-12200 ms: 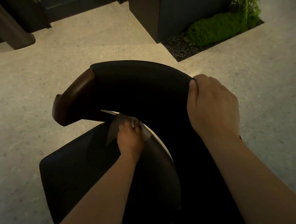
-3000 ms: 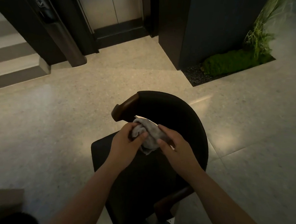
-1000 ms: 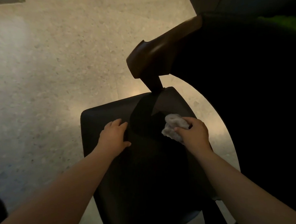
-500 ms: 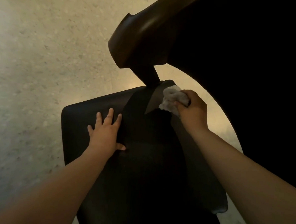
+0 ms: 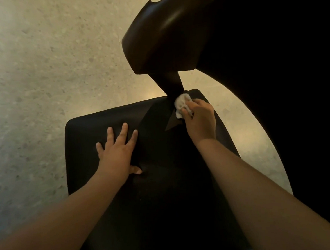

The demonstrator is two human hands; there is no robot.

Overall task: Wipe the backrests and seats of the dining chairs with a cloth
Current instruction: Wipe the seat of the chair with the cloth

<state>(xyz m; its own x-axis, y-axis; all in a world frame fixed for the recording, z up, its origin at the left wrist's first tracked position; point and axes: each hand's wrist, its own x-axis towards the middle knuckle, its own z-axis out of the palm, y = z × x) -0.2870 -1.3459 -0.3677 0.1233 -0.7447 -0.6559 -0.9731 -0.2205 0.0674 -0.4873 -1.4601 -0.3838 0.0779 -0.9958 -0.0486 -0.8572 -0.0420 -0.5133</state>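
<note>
A dark dining chair fills the view, its black seat point(image 5: 95, 128) below me. The curved backrest point(image 5: 271, 62) rises at the right, ending in a brown wooden arm tip point(image 5: 155, 35) on a post. My right hand point(image 5: 200, 121) grips a bunched white cloth point(image 5: 182, 104) and holds it against the seat's far corner, right at the foot of that post. My left hand point(image 5: 117, 150) rests flat on the seat with its fingers spread.
Pale speckled stone floor point(image 5: 43, 74) lies to the left of the chair and shows through the gap between seat and backrest at the right. The backrest's inner face is in deep shadow.
My right hand has slid the cloth a little further along the seat to the foot of the arm post. My left hand stays flat on the seat.
</note>
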